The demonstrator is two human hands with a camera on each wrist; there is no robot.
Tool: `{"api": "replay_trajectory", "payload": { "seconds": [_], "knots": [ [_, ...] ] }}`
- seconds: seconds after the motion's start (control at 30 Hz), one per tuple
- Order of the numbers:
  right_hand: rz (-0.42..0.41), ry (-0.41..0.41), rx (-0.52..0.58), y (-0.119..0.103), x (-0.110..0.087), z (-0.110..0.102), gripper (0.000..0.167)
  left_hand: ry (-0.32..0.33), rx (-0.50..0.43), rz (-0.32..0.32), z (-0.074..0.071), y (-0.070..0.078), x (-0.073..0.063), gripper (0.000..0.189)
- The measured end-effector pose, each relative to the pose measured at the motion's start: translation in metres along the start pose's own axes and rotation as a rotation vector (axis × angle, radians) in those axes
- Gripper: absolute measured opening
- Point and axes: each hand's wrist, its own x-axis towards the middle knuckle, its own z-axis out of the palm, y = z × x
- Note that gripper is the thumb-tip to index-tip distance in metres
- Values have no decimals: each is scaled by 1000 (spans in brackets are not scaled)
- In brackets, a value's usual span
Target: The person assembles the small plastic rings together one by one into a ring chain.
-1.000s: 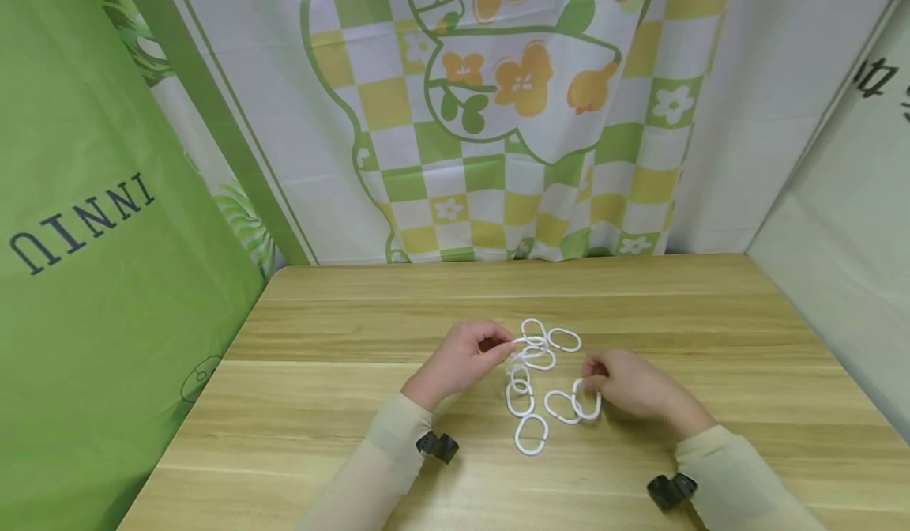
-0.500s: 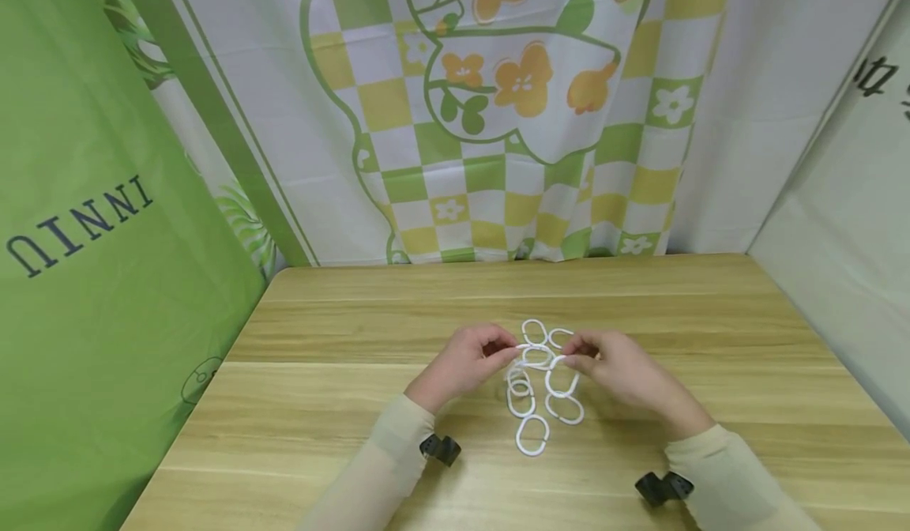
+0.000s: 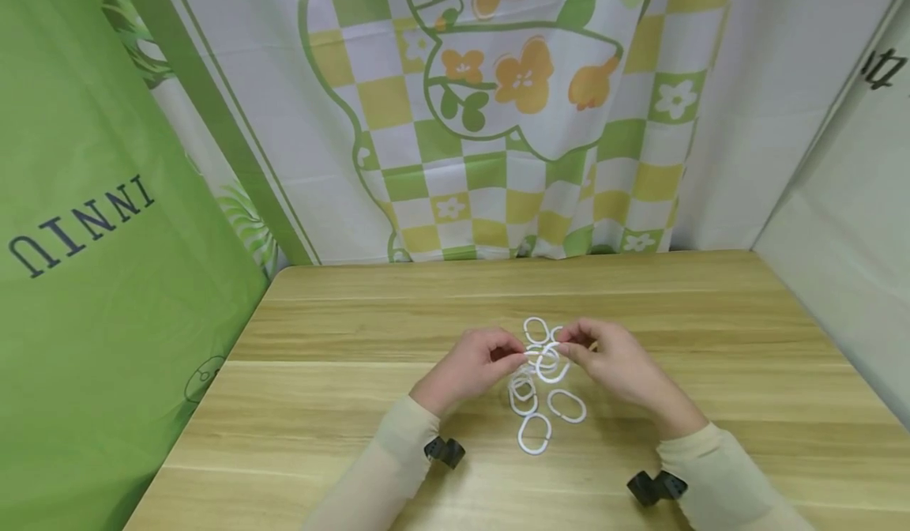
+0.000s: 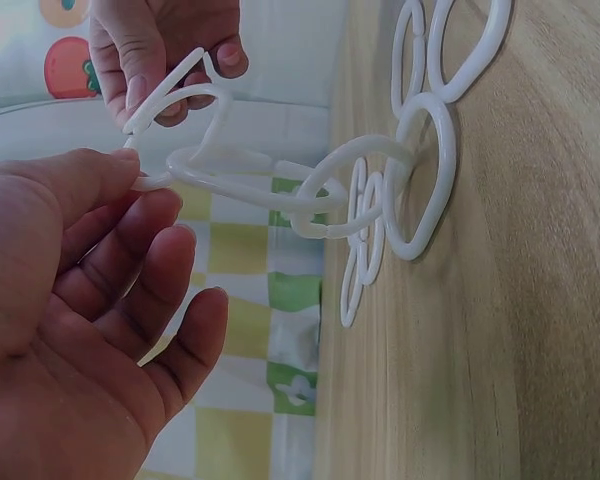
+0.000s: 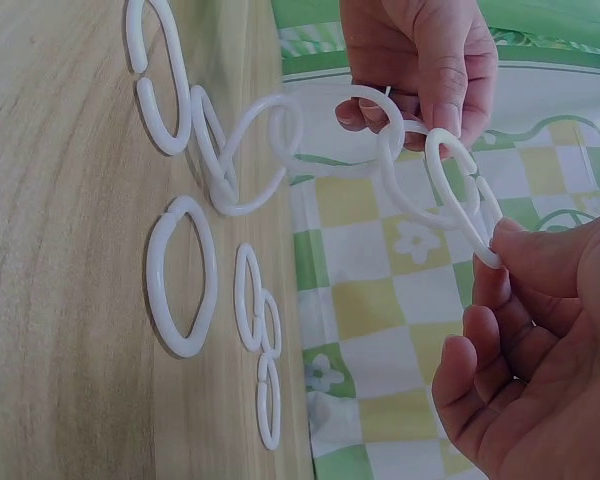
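My left hand pinches the end link of a white plastic chain between thumb and forefinger. The chain hangs from those fingertips down to the table, its oval links looped through one another. Opposite, my right hand pinches a white oval C-link with a small gap in its side. In the right wrist view this link overlaps the left-held link close by the left fingertips. Both hands are above the tabletop, the other fingers loosely bent.
On the wooden table a loose white link lies below the hands, with another link nearer the front. More links lie behind the hands. A patterned curtain hangs at the table's back edge.
My right hand has moved left and away from me with its link, bringing it up to the left hand's link. Another loose link stayed behind on the table. My left hand has shifted slightly right.
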Motion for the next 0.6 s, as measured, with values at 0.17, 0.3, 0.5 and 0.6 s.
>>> {"api": "replay_trajectory", "payload": {
  "seconds": [0.17,0.3,0.5,0.6],
  "knots": [
    [-5,3,14,0,0,2,6,-10,18,5,0,3,0,8],
    [-8,-5,18,1,0,2,4,-14,25,10,0,3,0,8],
    [-9,-13,13,2,-1,2,4,-25,31,28,0,5,-1,8],
    [-10,-12,10,1,-1,1,4,-29,32,33,0,4,-1,10]
  ]
}}
